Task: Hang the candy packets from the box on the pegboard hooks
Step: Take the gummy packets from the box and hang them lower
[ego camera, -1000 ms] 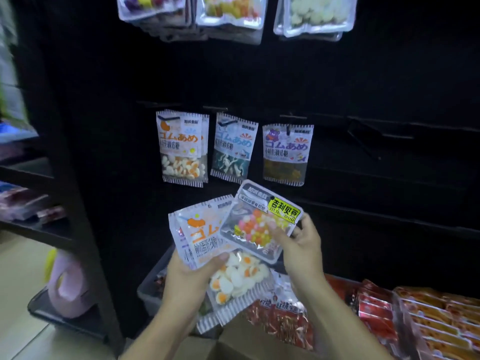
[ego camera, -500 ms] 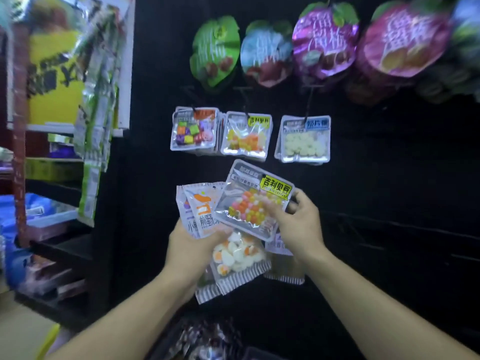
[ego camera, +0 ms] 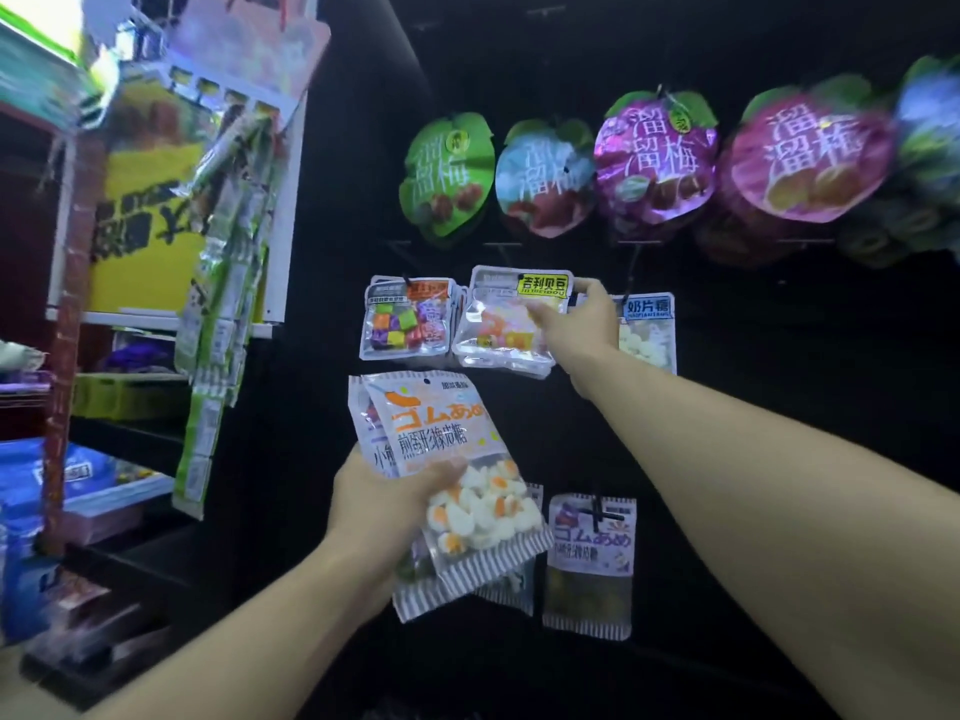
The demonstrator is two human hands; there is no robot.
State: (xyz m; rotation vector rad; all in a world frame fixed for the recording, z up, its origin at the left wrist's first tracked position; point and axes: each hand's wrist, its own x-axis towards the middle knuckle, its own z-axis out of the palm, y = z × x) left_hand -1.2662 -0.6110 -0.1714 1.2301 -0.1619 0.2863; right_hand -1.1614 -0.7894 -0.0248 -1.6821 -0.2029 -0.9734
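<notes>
Right hand is reaching up to the black pegboard and pinching the top right corner of a clear jelly bean packet with a yellow label, holding it upright at the middle row, between the cube candy packets and the milk tablet packets. Its header is sitting level with that row's hooks; whether the hole is already on one I cannot tell. Left hand is waiting lower and nearer, gripping a fanned stack of egg gummy packets, tilted, above the hanging gummy packets.
</notes>
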